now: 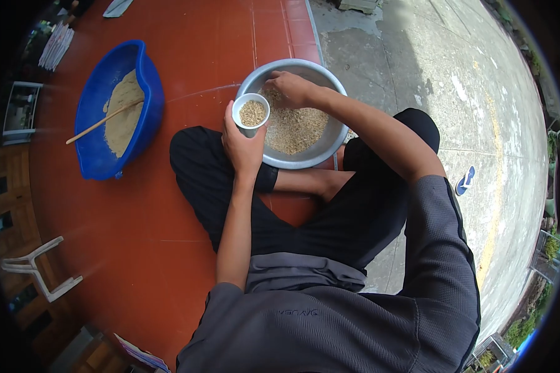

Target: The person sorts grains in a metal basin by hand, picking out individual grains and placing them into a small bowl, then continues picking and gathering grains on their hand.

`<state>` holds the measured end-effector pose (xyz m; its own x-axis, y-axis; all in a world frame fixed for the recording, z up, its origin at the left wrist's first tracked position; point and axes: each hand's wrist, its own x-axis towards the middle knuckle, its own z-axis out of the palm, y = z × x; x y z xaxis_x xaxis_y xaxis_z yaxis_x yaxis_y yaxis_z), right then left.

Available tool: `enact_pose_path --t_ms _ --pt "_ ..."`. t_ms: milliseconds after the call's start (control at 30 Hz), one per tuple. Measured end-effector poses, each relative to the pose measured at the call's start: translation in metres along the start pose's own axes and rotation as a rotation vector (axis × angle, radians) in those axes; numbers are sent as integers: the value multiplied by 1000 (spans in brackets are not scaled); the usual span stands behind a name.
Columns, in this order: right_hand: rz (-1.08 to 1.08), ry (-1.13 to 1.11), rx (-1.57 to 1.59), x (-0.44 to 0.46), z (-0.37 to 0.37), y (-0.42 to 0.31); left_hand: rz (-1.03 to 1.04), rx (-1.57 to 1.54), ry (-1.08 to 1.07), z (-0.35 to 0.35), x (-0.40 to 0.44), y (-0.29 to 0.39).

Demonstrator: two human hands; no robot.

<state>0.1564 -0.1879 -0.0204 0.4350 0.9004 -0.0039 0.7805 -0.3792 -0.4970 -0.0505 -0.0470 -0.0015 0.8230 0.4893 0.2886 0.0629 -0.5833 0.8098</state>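
My left hand (pixel 244 146) is wrapped round a white cup (pixel 250 127) that holds pale, chopped-looking grains (pixel 252 114). The cup is upright at the left rim of a wide metal basin (pixel 336 133). Loose beige flakes or husks (pixel 297 127) cover the basin's bottom. Inside the basin, toward its far left, my right hand (pixel 288 89) reaches down with bent fingers close to the flakes. Its fingertips are partly hidden, so whether they pinch anything cannot be made out.
To the left, a blue basin (pixel 93 155) holds tan powder (pixel 123 112) with a wooden stick (pixel 102 122) across it. A white chair-like frame (pixel 43 267) stands at lower left. Right of the red tiled floor (pixel 130 230) lies concrete with a blue sandal (pixel 465 181).
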Motion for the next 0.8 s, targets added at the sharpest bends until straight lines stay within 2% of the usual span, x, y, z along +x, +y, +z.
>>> enact_pose_path --t_ms 233,633,733,800 --pt "-39 -1 4 -2 1 3 7 -19 10 1 1 -2" --pt "39 45 102 -12 2 5 -6 4 2 3 0 -3" --pt "105 92 173 -8 -19 -3 12 -30 6 4 0 -3" --pt "154 165 403 -4 -39 -18 13 22 0 2 0 0"
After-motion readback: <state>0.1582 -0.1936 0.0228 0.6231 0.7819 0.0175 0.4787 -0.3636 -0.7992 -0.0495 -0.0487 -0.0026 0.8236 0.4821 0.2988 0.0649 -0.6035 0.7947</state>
